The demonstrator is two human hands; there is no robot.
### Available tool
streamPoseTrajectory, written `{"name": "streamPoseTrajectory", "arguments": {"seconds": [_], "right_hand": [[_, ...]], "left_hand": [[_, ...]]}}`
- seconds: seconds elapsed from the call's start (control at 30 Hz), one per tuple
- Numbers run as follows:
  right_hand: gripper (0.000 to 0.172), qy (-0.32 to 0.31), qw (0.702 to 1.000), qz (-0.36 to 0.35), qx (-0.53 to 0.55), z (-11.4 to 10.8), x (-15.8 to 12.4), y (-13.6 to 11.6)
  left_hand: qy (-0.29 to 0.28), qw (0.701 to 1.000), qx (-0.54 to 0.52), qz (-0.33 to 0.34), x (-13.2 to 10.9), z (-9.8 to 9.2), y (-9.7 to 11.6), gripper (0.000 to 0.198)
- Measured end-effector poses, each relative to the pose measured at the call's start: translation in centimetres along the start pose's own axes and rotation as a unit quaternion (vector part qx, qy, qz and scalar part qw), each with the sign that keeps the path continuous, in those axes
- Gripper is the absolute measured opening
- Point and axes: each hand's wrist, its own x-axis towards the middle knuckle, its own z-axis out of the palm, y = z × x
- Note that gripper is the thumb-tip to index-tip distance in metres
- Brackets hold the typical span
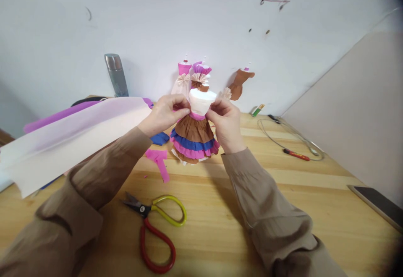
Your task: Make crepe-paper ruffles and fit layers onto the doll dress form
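Observation:
A miniature dress form (202,102) with a white bodice stands upright on the table. Its tiered crepe-paper skirt (193,136) is brown, blue and pink. Round the waist runs a pink paper band (197,116). My left hand (168,112) is closed, thumb and fingers pinching at the left side of the waist. On the opposite side, my right hand (227,121) pinches at the waist too. The fingertips partly hide the band's ends. Scissors (144,210) with one yellow and one red handle lie partly open in front, below a pink paper scrap (160,161).
Large pale and purple paper sheets (85,130) lie left, near a tilted grey flask (116,75). Other dressed forms (184,69) and a brown one (242,83) are by the wall. Right are a cable with a red-handled tool (296,155) and a phone-like dark slab (379,203).

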Motion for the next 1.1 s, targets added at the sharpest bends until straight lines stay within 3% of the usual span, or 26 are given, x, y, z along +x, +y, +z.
{"name": "streamPoseTrajectory", "arguments": {"seconds": [0.4,0.67,0.97,1.1], "right_hand": [[0.013,-0.044,0.999,-0.008,-0.009,0.1,0.2,-0.4],[0.015,-0.002,0.996,-0.026,-0.087,0.1,0.1,-0.5],[0.02,-0.064,0.995,0.078,-0.004,-0.2,-0.1,-0.6],[0.025,-0.061,0.993,0.102,0.001,-0.2,-0.2,-0.3]], "left_hand": [[-0.015,1.0,-0.01,0.017,-0.2,0.2,-0.3,0.004],[-0.025,0.999,-0.027,0.024,-0.7,0.4,0.6,0.006],[-0.031,0.998,-0.053,0.014,-0.9,0.3,0.3,0.006],[-0.027,0.995,-0.098,0.006,-1.1,0.4,0.2,0.004]]}}
